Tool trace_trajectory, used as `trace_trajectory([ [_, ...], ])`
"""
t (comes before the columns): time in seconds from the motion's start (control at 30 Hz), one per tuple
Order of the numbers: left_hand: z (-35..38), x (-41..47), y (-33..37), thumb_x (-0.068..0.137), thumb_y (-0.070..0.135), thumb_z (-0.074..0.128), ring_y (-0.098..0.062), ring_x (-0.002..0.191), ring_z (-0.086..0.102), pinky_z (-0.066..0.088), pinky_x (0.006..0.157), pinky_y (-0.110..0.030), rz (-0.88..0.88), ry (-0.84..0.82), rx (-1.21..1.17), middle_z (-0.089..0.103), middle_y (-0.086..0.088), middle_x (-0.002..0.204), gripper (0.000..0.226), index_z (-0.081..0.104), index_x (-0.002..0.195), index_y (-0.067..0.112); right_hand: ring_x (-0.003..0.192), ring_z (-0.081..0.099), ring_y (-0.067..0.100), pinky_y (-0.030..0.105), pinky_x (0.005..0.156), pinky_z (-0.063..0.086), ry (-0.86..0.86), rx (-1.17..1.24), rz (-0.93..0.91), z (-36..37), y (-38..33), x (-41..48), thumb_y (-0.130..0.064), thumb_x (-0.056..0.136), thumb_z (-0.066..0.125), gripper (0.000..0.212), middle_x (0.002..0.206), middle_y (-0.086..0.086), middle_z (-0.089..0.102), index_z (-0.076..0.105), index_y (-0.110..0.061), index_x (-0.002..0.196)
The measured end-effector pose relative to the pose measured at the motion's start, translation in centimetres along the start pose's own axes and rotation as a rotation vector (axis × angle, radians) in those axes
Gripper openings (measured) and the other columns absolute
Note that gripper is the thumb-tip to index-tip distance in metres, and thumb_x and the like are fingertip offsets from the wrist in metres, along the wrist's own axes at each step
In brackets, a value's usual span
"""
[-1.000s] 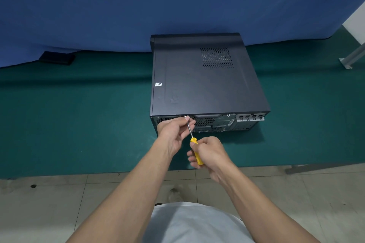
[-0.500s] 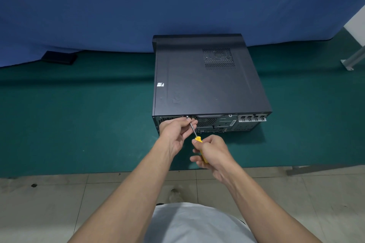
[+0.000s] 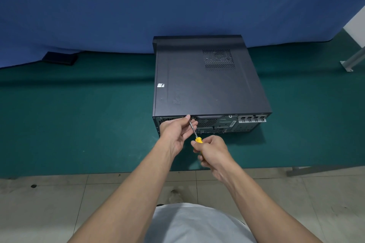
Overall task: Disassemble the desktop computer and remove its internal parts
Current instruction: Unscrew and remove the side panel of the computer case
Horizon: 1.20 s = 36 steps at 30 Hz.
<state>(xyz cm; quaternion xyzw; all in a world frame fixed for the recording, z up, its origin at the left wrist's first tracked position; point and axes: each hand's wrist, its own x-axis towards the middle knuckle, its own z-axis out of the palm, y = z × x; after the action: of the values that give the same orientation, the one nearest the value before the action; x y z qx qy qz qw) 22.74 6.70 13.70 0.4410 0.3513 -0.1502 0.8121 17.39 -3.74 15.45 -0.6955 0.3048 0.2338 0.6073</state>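
The black, boxy sheet-metal desktop computer case point(image 3: 207, 85) lies flat on the dark green felt-like table cover point(image 3: 79, 114), near its front edge, with the rear panel point(image 3: 229, 124) turned toward the person. Its matte top carries a square perforated vent grille point(image 3: 219, 59) and a small pale sticker point(image 3: 160, 85). A slim screwdriver point(image 3: 194, 133), bare steel shaft with a yellow plastic handle, slants up to the rear panel's top edge. The right hand point(image 3: 212, 150) is curled tight round the handle, hiding most of it. The left hand point(image 3: 175, 130) pinches the shaft close to its tip between thumb and bent fingers, so the tip and whatever it meets cannot be made out. The ports and slots on the rear panel are too small to tell apart.

Behind the case hangs a blue cloth backdrop point(image 3: 158, 6), its hem half covering a flat black object point(image 3: 59, 58) on the left. Below the table lies a pale tiled floor point(image 3: 49, 203)
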Motion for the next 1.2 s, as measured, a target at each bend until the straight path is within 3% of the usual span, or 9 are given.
trace_trajectory([
  [0.13, 0.1, 0.0, -0.1, 0.084, -0.004, 0.069, -0.028, 0.073, 0.073, 0.060, 0.062, -0.031, 0.004, 0.009, -0.002, 0.071, -0.025, 0.083, 0.010, 0.064, 0.090, -0.010, 0.057, 0.048, 0.013, 0.025, 0.051, 0.037, -0.040, -0.008, 0.031, -0.1, 0.0, -0.1, -0.025, 0.098, 0.052, 0.026, 0.074, 0.009, 0.064, 0.061, -0.003, 0.089],
  [0.27, 0.1, 0.0, -0.1, 0.084, -0.005, 0.068, -0.029, 0.072, 0.073, 0.060, 0.060, -0.029, 0.002, 0.011, -0.014, 0.071, -0.025, 0.081, 0.008, 0.063, 0.088, -0.011, 0.052, 0.059, 0.015, 0.025, 0.050, 0.052, -0.048, 0.065, 0.037, -0.1, -0.3, -0.3, -0.018, 0.093, 0.062, 0.014, 0.074, 0.009, 0.062, 0.058, -0.005, 0.088],
  [0.37, 0.2, 0.1, 0.0, 0.085, 0.000, 0.069, -0.029, 0.072, 0.073, 0.060, 0.059, -0.030, -0.001, 0.027, -0.019, 0.071, -0.026, 0.081, 0.011, 0.063, 0.086, -0.008, 0.045, 0.047, 0.012, 0.024, 0.042, 0.039, -0.017, 0.026, -0.004, -0.2, -0.3, -0.1, -0.021, 0.091, 0.065, 0.020, 0.070, 0.005, 0.054, 0.051, -0.011, 0.080],
  [0.47, 0.3, 0.1, -0.1, 0.085, 0.003, 0.070, -0.030, 0.074, 0.073, 0.061, 0.061, -0.031, -0.004, 0.042, -0.026, 0.071, -0.026, 0.082, 0.013, 0.062, 0.086, -0.007, 0.050, 0.041, 0.012, 0.025, 0.047, 0.031, -0.035, 0.009, -0.005, -0.1, -0.2, -0.2, -0.031, 0.098, 0.051, 0.028, 0.070, 0.006, 0.054, 0.056, -0.008, 0.083],
  [0.53, 0.3, 0.2, -0.1, 0.086, 0.001, 0.069, -0.029, 0.072, 0.073, 0.060, 0.059, -0.030, -0.003, 0.048, -0.027, 0.071, -0.026, 0.081, 0.012, 0.063, 0.086, -0.008, 0.054, 0.046, 0.012, 0.025, 0.050, 0.037, -0.043, 0.019, 0.000, -0.1, -0.1, -0.3, -0.027, 0.100, 0.046, 0.030, 0.072, 0.006, 0.057, 0.060, -0.004, 0.089],
  [0.67, 0.4, 0.3, -0.2, 0.086, 0.000, 0.068, -0.028, 0.068, 0.073, 0.059, 0.056, -0.028, -0.002, 0.058, -0.029, 0.071, -0.024, 0.075, 0.010, 0.063, 0.084, -0.008, 0.055, 0.057, 0.014, 0.026, 0.052, 0.053, -0.025, -0.002, -0.013, 0.2, 0.0, -0.1, -0.030, 0.096, 0.056, 0.025, 0.076, 0.005, 0.059, 0.059, -0.009, 0.082],
  [0.8, 0.4, 0.2, -0.2, 0.086, -0.001, 0.068, -0.027, 0.069, 0.073, 0.058, 0.055, -0.028, 0.000, 0.058, -0.019, 0.072, -0.023, 0.078, 0.009, 0.064, 0.087, -0.009, 0.048, 0.049, 0.012, 0.025, 0.044, 0.039, 0.054, -0.011, -0.033, 0.0, 0.6, 0.8, -0.026, 0.088, 0.068, 0.023, 0.070, 0.002, 0.054, 0.050, -0.014, 0.082],
  [1.03, 0.0, 0.7, -0.5, 0.089, 0.002, 0.067, -0.025, 0.071, 0.074, 0.060, 0.061, -0.028, 0.058, 0.048, 0.062, 0.073, -0.019, 0.079, 0.010, 0.065, 0.091, -0.007, 0.055, 0.038, 0.016, 0.027, 0.048, 0.030, 0.043, -0.176, -0.030, -1.7, 1.3, 1.9, -0.024, 0.080, 0.074, 0.027, 0.065, 0.000, 0.048, 0.048, -0.017, 0.077],
  [1.2, -0.1, 0.7, -0.9, 0.089, 0.010, 0.069, -0.018, 0.072, 0.073, 0.059, 0.068, -0.028, 0.355, 0.053, 0.445, 0.073, -0.004, 0.070, 0.014, 0.072, 0.093, -0.004, 0.049, 0.035, 0.014, 0.029, 0.052, 0.028, 0.236, -0.136, -0.169, -3.9, 0.9, 2.1, -0.026, 0.077, 0.074, 0.032, 0.046, -0.010, 0.040, 0.046, -0.019, 0.063],
])
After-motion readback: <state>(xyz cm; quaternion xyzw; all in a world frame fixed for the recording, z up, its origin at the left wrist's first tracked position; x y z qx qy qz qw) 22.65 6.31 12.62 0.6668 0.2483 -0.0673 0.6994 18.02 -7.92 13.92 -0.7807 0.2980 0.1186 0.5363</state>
